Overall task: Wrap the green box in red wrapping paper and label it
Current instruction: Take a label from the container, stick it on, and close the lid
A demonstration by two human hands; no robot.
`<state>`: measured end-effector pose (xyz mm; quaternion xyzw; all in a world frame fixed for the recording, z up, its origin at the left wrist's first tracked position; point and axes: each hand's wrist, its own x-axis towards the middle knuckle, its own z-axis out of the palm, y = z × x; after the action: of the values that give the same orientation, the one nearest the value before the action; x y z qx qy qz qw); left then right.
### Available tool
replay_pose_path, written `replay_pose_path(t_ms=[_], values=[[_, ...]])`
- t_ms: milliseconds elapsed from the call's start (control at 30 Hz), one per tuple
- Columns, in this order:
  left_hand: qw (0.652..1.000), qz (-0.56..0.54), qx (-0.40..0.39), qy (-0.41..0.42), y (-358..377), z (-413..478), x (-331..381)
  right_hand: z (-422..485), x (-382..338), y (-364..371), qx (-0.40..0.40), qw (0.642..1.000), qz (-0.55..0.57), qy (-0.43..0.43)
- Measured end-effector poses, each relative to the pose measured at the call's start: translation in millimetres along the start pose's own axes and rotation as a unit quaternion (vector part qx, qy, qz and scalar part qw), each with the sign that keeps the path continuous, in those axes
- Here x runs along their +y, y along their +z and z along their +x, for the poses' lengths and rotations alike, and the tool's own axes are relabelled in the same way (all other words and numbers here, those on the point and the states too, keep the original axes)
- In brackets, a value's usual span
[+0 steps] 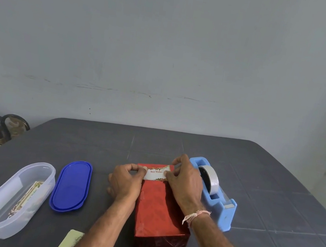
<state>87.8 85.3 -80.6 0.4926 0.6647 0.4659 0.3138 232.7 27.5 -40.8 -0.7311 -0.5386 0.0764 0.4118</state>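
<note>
The box (pixel 158 210), covered all over in shiny red wrapping paper, lies lengthwise on the dark table (pixel 275 181) in front of me. A white "Best Wishes" label (pixel 156 172) with gold ornament lies across its far end. My left hand (pixel 126 181) pinches the label's left edge between thumb and forefinger. My right hand (pixel 185 181) pinches the label's right edge, its wrist wearing a thread band. No green of the box shows.
A light-blue tape dispenser (pixel 214 195) with a roll stands right of the box. Left of it lie a blue oval lid (pixel 71 186) and a clear oval container (pixel 13 196) holding labels. A yellowish paper scrap (pixel 70 241) lies near the front edge.
</note>
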Motion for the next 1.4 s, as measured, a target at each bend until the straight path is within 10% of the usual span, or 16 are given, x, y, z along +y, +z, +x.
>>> replay_pose_path(t_ms=[833, 1400], values=[[0.986, -0.103, -0.076, 0.111, -2, -2, -8, 1, 10, 6, 0.011, 0.999, 0.032, 0.015], [0.959, -0.211, -0.187, 0.014, -17, 0, -16, 3, 15, -5, -0.015, 1.0, 0.007, -0.009]])
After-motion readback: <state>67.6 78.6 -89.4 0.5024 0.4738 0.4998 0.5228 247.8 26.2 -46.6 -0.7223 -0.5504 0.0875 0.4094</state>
